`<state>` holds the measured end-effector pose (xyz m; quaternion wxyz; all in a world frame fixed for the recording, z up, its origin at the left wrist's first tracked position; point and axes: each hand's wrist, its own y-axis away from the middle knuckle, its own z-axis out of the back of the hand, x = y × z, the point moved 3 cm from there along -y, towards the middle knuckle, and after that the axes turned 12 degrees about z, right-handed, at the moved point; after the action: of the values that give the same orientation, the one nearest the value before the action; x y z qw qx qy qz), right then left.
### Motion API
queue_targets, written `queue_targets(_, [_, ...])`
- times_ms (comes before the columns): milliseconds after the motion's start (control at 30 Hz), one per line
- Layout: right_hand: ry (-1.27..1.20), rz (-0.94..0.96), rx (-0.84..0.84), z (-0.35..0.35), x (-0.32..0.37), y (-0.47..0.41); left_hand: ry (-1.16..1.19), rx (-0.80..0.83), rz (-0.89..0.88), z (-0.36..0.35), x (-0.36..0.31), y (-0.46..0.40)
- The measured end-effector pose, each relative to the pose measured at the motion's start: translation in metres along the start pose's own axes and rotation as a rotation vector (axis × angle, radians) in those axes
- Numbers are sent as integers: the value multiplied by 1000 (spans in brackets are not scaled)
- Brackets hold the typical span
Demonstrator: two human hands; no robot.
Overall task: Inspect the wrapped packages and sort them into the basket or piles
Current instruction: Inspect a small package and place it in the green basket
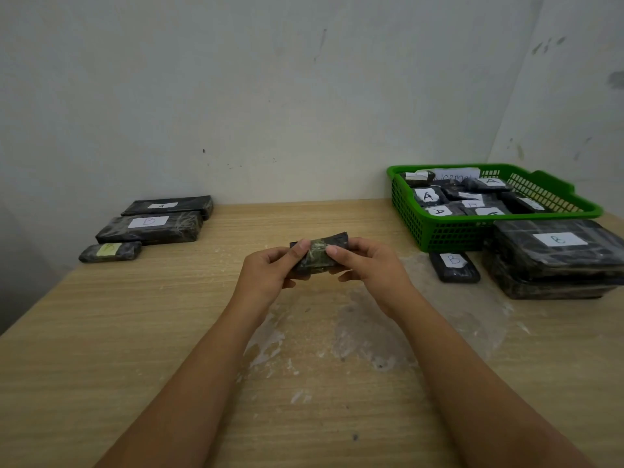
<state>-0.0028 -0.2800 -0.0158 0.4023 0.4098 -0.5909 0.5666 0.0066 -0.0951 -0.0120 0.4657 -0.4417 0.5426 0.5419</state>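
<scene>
1. Left hand (270, 271) and right hand (364, 265) both hold one small dark wrapped package (319, 253) above the middle of the wooden surface (169, 332), clear of it.
2. Left hand: thumb on top of the package's left end, fingers curled underneath, pinching it.
3. Right hand: thumb on top at the right end, fingers curled below, gripping too.
4. Package looks crinkled, with a greenish shiny patch facing up between the thumbs; no label readable on it.
5. Green basket (422, 231) sits at the far right of the surface, against the wall, holding several dark packages with white labels, most marked A; a white paper slip at its back has writing, partly hidden.
6. Just in front of the basket: a small package marked B (454, 266), and beside it to the right a stack of large flat packages (553, 258), top one marked B.
7. Far left: three packages in a row going back toward the wall, namely a small one with a yellow label (109, 252), a longer one marked B (150, 228), and a long one marked A (169, 206).
8. Whitish smears mark the surface under the hands.
</scene>
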Motion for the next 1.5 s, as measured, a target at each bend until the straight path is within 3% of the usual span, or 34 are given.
queue_targets(367, [98, 128, -70, 10, -1, -1, -14, 121, -18, -6, 4, 2])
queue_targets(600, [67, 56, 22, 1, -5, 0, -35, 43, -22, 0, 6, -3])
queue_targets(900, [107, 45, -66, 7, -10, -3, -28, 73, 3, -7, 7, 1])
queue_targets(1267, [109, 31, 3, -1, -9, -1, 48, -15, 67, 0, 9, -6])
queue_targets(1500, [-75, -108, -67, 2, -7, 0, 68, 108, 10, 1, 5, -5])
